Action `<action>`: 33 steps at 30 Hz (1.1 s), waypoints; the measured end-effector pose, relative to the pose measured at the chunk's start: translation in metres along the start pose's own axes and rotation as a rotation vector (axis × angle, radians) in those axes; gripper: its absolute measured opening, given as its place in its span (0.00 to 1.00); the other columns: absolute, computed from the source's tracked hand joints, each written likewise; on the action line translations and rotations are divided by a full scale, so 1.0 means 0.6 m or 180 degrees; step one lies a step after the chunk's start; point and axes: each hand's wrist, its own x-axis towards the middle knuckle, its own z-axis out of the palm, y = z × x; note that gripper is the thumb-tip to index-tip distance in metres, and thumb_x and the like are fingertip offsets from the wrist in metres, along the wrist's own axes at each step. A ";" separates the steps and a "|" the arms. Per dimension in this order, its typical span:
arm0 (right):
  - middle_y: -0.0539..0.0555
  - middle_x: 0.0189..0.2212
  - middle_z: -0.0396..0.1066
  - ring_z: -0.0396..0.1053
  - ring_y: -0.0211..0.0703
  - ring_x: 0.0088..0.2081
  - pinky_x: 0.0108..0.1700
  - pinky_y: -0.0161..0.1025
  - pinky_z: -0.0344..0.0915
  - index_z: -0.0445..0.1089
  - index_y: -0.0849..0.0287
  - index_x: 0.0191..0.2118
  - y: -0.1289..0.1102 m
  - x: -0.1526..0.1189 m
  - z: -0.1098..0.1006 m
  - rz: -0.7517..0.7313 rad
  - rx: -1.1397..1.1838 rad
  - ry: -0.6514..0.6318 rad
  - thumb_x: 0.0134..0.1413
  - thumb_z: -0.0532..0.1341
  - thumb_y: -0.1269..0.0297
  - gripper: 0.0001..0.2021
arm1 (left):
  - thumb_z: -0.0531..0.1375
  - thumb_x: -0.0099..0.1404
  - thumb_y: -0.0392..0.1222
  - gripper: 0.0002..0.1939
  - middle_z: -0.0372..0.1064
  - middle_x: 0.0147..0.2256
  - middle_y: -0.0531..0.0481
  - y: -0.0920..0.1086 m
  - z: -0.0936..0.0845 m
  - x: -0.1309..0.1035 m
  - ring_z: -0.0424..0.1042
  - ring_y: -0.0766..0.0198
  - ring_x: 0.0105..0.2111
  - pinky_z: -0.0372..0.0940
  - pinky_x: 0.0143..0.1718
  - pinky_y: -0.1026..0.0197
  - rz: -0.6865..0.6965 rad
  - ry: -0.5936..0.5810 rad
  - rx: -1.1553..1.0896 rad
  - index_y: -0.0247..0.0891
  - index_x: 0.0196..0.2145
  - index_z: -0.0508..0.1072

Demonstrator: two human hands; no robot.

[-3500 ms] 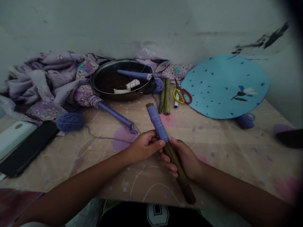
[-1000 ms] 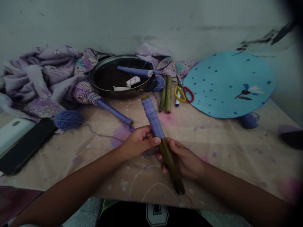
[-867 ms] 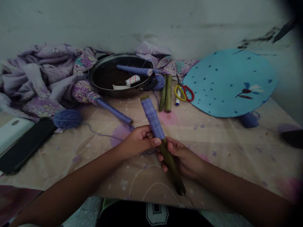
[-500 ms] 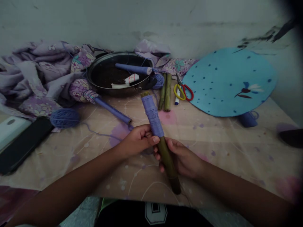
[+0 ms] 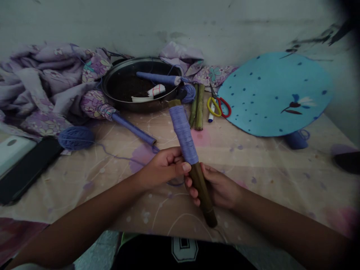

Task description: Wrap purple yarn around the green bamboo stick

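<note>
A green-brown stem (image 5: pixel 203 191) is held tilted over the table, its upper part wrapped in purple yarn (image 5: pixel 184 135). My right hand (image 5: pixel 218 183) grips the bare stem from the right, fingers curled behind it and showing on its left side. At the lower end of the wrapping, my left hand (image 5: pixel 167 165) is closed, its thumb pressed by the yarn. From the purple yarn ball (image 5: pixel 75 138) at the left, a loose strand runs over the cloth toward my left hand.
Behind stand a black pan (image 5: pixel 123 101) with a wrapped stick (image 5: pixel 157 78), cut stems (image 5: pixel 199 108), scissors (image 5: pixel 215 106), a marker (image 5: pixel 210 112) and a blue oval board (image 5: pixel 270 97). Purple fabric (image 5: pixel 50 78), a yarn-wrapped handle (image 5: pixel 133 128) and a black phone-like object (image 5: pixel 30 168) lie left.
The stem has turned slightly between my hands, and its lower end sits a little further right. My right hand's fingers have shifted around it. The whole view has moved slightly.
</note>
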 end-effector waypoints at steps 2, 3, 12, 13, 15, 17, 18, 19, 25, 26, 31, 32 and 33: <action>0.53 0.32 0.71 0.71 0.36 0.30 0.27 0.32 0.71 0.69 0.62 0.42 0.000 0.000 0.002 -0.0148 -0.0057 0.0016 0.54 0.63 0.51 0.18 | 0.64 0.58 0.47 0.15 0.69 0.23 0.53 -0.002 -0.002 0.001 0.70 0.70 0.23 0.64 0.26 0.69 0.0029 0.0064 0.0067 0.31 0.36 0.69; 0.53 0.31 0.71 0.70 0.36 0.30 0.27 0.32 0.71 0.68 0.61 0.42 0.000 0.001 0.003 -0.0215 -0.0104 0.0003 0.52 0.64 0.51 0.19 | 0.64 0.58 0.47 0.15 0.69 0.24 0.52 -0.003 -0.004 0.002 0.70 0.70 0.23 0.64 0.26 0.69 0.0036 0.0114 0.0099 0.31 0.36 0.69; 0.53 0.31 0.72 0.72 0.34 0.27 0.28 0.30 0.70 0.69 0.63 0.37 0.002 0.002 -0.003 -0.0114 -0.0105 0.0058 0.55 0.62 0.54 0.15 | 0.64 0.58 0.44 0.14 0.72 0.26 0.51 -0.003 -0.004 0.001 0.72 0.69 0.24 0.66 0.28 0.68 -0.0023 -0.0004 -0.0154 0.32 0.37 0.69; 0.53 0.30 0.73 0.72 0.33 0.26 0.28 0.30 0.70 0.70 0.64 0.37 0.002 0.002 -0.003 -0.0104 -0.0087 0.0033 0.56 0.62 0.54 0.15 | 0.64 0.58 0.44 0.14 0.72 0.26 0.51 -0.002 -0.004 0.000 0.73 0.69 0.25 0.66 0.28 0.68 -0.0038 -0.0032 -0.0191 0.32 0.37 0.69; 0.53 0.28 0.73 0.72 0.33 0.25 0.29 0.30 0.69 0.70 0.65 0.36 0.003 0.002 -0.003 -0.0102 -0.0066 0.0017 0.57 0.61 0.54 0.15 | 0.64 0.59 0.43 0.13 0.71 0.26 0.51 -0.001 -0.003 -0.001 0.73 0.68 0.26 0.66 0.29 0.68 -0.0069 -0.0094 -0.0243 0.32 0.37 0.70; 0.52 0.28 0.73 0.71 0.33 0.25 0.30 0.31 0.69 0.70 0.65 0.36 0.003 0.002 -0.002 -0.0112 -0.0055 0.0022 0.57 0.61 0.54 0.16 | 0.63 0.59 0.42 0.12 0.71 0.26 0.52 0.000 -0.003 -0.003 0.73 0.69 0.26 0.66 0.30 0.68 -0.0083 -0.0086 -0.0255 0.32 0.38 0.71; 0.52 0.28 0.73 0.71 0.33 0.25 0.30 0.32 0.69 0.71 0.65 0.37 0.003 0.002 -0.002 -0.0116 -0.0048 0.0032 0.56 0.61 0.54 0.16 | 0.63 0.59 0.42 0.12 0.71 0.26 0.52 0.000 -0.003 -0.003 0.73 0.69 0.26 0.66 0.30 0.68 -0.0072 -0.0063 -0.0247 0.32 0.39 0.71; 0.53 0.28 0.74 0.71 0.33 0.25 0.30 0.32 0.69 0.70 0.65 0.37 0.003 0.002 -0.002 -0.0123 -0.0041 0.0047 0.57 0.61 0.54 0.16 | 0.63 0.59 0.41 0.12 0.71 0.27 0.52 0.000 -0.002 -0.004 0.73 0.69 0.27 0.65 0.31 0.68 -0.0054 -0.0033 -0.0245 0.32 0.40 0.72; 0.53 0.28 0.74 0.72 0.33 0.25 0.31 0.33 0.69 0.71 0.65 0.37 0.001 0.002 -0.002 -0.0124 0.0006 0.0058 0.57 0.61 0.54 0.16 | 0.63 0.59 0.41 0.17 0.71 0.28 0.51 -0.001 0.001 -0.005 0.73 0.67 0.28 0.65 0.31 0.66 -0.0031 0.0008 -0.0334 0.33 0.46 0.72; 0.52 0.28 0.74 0.72 0.33 0.25 0.31 0.32 0.69 0.71 0.65 0.37 0.000 0.002 -0.002 -0.0125 0.0009 0.0047 0.57 0.61 0.54 0.15 | 0.63 0.59 0.41 0.17 0.71 0.28 0.51 -0.001 0.001 -0.005 0.72 0.68 0.28 0.64 0.31 0.66 -0.0004 0.0022 -0.0284 0.34 0.46 0.72; 0.52 0.27 0.74 0.72 0.33 0.24 0.31 0.32 0.68 0.71 0.65 0.37 0.001 0.000 -0.001 -0.0083 -0.0047 0.0065 0.59 0.60 0.54 0.16 | 0.63 0.60 0.41 0.12 0.70 0.27 0.52 0.004 0.003 -0.004 0.71 0.69 0.27 0.64 0.31 0.67 0.0066 0.0061 0.0021 0.33 0.41 0.72; 0.52 0.27 0.74 0.71 0.33 0.24 0.31 0.32 0.68 0.71 0.65 0.37 0.001 0.000 -0.002 -0.0064 -0.0074 0.0093 0.59 0.59 0.54 0.16 | 0.63 0.60 0.41 0.12 0.69 0.27 0.52 0.004 0.003 -0.004 0.71 0.69 0.27 0.64 0.31 0.67 0.0070 0.0074 0.0047 0.33 0.40 0.72; 0.52 0.27 0.73 0.71 0.32 0.23 0.30 0.32 0.68 0.71 0.66 0.37 0.000 -0.001 -0.002 -0.0035 -0.0102 0.0114 0.60 0.58 0.55 0.16 | 0.63 0.60 0.42 0.12 0.69 0.27 0.53 0.003 0.002 -0.004 0.71 0.70 0.27 0.64 0.31 0.67 0.0071 0.0098 0.0064 0.33 0.39 0.71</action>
